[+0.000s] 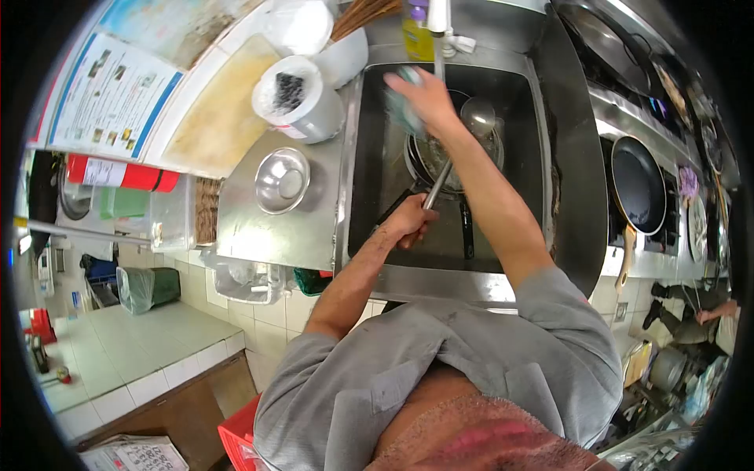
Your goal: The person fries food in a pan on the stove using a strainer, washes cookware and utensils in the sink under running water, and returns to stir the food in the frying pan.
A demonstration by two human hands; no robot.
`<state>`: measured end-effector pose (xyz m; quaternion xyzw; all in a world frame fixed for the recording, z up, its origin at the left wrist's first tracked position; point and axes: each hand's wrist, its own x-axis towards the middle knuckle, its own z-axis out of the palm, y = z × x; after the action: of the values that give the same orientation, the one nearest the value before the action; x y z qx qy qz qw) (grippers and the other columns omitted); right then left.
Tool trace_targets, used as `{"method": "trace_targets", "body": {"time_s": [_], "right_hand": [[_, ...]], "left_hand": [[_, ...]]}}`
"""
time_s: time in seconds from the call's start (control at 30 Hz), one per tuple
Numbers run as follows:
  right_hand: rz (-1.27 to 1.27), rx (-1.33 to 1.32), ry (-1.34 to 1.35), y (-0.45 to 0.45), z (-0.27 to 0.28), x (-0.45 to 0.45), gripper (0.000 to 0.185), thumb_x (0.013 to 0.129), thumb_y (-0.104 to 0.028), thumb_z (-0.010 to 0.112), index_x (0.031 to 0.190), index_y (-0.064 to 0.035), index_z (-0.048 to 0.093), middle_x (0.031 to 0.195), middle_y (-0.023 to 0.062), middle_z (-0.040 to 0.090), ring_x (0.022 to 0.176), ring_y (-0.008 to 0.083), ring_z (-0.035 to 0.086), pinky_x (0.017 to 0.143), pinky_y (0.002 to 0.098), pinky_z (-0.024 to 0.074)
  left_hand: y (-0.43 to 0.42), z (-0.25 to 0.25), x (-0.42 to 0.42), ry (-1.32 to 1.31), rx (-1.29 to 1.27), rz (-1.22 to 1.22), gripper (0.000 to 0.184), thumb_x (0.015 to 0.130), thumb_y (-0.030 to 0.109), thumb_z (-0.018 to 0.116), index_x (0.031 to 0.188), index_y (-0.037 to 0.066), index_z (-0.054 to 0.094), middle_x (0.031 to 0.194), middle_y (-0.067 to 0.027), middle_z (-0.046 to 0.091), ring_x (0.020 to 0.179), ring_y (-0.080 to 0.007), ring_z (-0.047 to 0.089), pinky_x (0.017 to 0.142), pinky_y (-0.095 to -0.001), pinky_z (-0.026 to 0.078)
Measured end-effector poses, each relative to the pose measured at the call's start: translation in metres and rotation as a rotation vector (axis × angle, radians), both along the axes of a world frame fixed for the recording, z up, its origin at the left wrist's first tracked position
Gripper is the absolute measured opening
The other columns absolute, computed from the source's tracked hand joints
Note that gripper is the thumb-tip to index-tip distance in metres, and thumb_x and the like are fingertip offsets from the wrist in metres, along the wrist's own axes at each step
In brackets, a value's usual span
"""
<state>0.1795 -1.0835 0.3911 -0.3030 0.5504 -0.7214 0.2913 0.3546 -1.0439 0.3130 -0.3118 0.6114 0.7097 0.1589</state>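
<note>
My left hand (pixel 410 218) is wrapped round the metal handle of a ladle (pixel 477 115), whose round bowl points toward the far side of the sink (pixel 369 243). Farther up, my right hand (pixel 430 98) grips a pale green scrubbing sponge (pixel 404 104), smeared by motion, near the tap. Beneath the ladle, pans sit stacked in the sink. One black pan handle (pixel 467 228) points toward me, and another slants to the left, partly behind my left hand. My right forearm hides part of the pans.
Left of the sink stand a steel bowl (pixel 283 180) and a white bucket (pixel 294 102). A yellow soap bottle (pixel 418 38) is beside the tap (pixel 439 47) at the back. On the right, a frying pan (pixel 638 184) rests on the stove. Another person's legs (pixel 691 302) show at far right.
</note>
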Motion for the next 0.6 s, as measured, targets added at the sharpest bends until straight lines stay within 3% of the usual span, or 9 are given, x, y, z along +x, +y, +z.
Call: {"method": "trace_targets", "body": {"time_s": [0.03, 0.07, 0.13, 0.23, 0.3, 0.37, 0.47, 0.53, 0.6], "right_hand": [[0.084, -0.077, -0.228, -0.027, 0.034, 0.018, 0.033, 0.076, -0.022, 0.064, 0.100, -0.0015, 0.054, 0.085, 0.0037, 0.058, 0.074, 0.0121, 0.055, 0.064, 0.0253, 0.0451], [0.011, -0.124, -0.299, -0.084, 0.023, 0.020, 0.035, 0.077, -0.024, 0.063, 0.101, -0.0011, 0.053, 0.088, 0.0070, 0.059, 0.076, 0.0150, 0.056, 0.067, 0.0269, 0.0455], [-0.197, -0.021, 0.329, -0.109, 0.056, 0.035, 0.036, 0.076, -0.020, 0.063, 0.103, 0.0007, 0.051, 0.094, 0.0108, 0.057, 0.080, 0.0194, 0.056, 0.068, 0.0302, 0.0463], [-0.101, -0.098, 0.364, -0.106, 0.013, -0.011, 0.047, 0.074, -0.030, 0.063, 0.101, 0.0066, 0.050, 0.099, 0.0215, 0.055, 0.080, 0.0298, 0.056, 0.076, 0.0378, 0.0456], [-0.058, -0.296, -0.415, -0.079, -0.030, -0.048, 0.027, 0.078, -0.016, 0.055, 0.096, 0.0044, 0.050, 0.088, 0.0190, 0.055, 0.073, 0.0273, 0.056, 0.068, 0.0365, 0.0492], [-0.252, -0.421, -0.902, -0.076, -0.077, -0.097, 0.011, 0.080, -0.002, 0.044, 0.087, 0.0050, 0.050, 0.079, 0.0164, 0.055, 0.067, 0.0257, 0.056, 0.065, 0.0338, 0.0506], [-0.064, -0.478, -1.057, -0.048, -0.087, -0.105, 0.015, 0.082, -0.006, 0.039, 0.082, 0.0060, 0.049, 0.071, 0.0155, 0.054, 0.061, 0.0241, 0.055, 0.058, 0.0310, 0.0507], [-0.094, -0.169, -0.632, -0.041, -0.084, -0.082, 0.017, 0.079, -0.007, 0.041, 0.071, 0.0025, 0.053, 0.062, 0.0136, 0.052, 0.049, 0.0236, 0.053, 0.042, 0.0324, 0.0458], [0.003, 0.113, 0.222, -0.019, -0.074, -0.059, 0.028, 0.080, -0.026, 0.042, 0.071, -0.0044, 0.058, 0.067, 0.0134, 0.058, 0.063, 0.0256, 0.056, 0.059, 0.0353, 0.0451]], "left_hand": [[-0.002, -0.003, 0.005, 0.004, -0.005, 0.008, 0.013, 0.078, 0.006, 0.052, 0.086, 0.003, 0.042, 0.058, 0.0012, 0.039, 0.040, -0.0067, 0.037, 0.035, -0.0237, 0.035], [-0.003, -0.005, 0.008, 0.064, 0.122, 0.065, 0.015, 0.078, 0.007, 0.052, 0.088, 0.002, 0.043, 0.059, 0.0003, 0.041, 0.041, -0.0071, 0.039, 0.035, -0.0236, 0.036], [-0.003, -0.004, 0.014, 0.124, 0.345, 0.150, 0.018, 0.079, 0.009, 0.054, 0.092, 0.002, 0.044, 0.061, 0.0000, 0.043, 0.042, -0.0059, 0.039, 0.035, -0.0224, 0.036], [-0.011, 0.014, 0.024, 0.175, 0.415, 0.207, 0.017, 0.079, 0.012, 0.054, 0.090, 0.003, 0.044, 0.061, 0.0005, 0.043, 0.042, -0.0053, 0.038, 0.034, -0.0220, 0.035], [-0.021, 0.038, 0.026, 0.156, 0.366, 0.214, 0.015, 0.079, 0.013, 0.054, 0.087, 0.004, 0.046, 0.061, 0.0006, 0.043, 0.042, -0.0062, 0.039, 0.034, -0.0229, 0.034], [-0.037, 0.047, 0.031, 0.086, 0.052, 0.110, 0.015, 0.081, 0.013, 0.052, 0.093, 0.003, 0.047, 0.059, 0.0017, 0.042, 0.040, -0.0057, 0.037, 0.033, -0.0209, 0.033], [-0.057, 0.072, 0.032, 0.042, -0.230, -0.042, 0.023, 0.079, 0.011, 0.051, 0.100, 0.003, 0.049, 0.056, 0.0019, 0.040, 0.040, -0.0063, 0.039, 0.033, -0.0222, 0.033], [-0.067, 0.086, 0.026, 0.016, -0.384, -0.141, 0.022, 0.077, 0.010, 0.051, 0.098, 0.002, 0.050, 0.054, 0.0006, 0.041, 0.039, -0.0078, 0.041, 0.034, -0.0237, 0.035], [-0.085, 0.093, 0.014, 0.071, -0.524, -0.269, 0.026, 0.075, 0.010, 0.053, 0.100, 0.003, 0.051, 0.055, -0.0003, 0.045, 0.039, -0.0084, 0.042, 0.034, -0.0244, 0.036]]}}
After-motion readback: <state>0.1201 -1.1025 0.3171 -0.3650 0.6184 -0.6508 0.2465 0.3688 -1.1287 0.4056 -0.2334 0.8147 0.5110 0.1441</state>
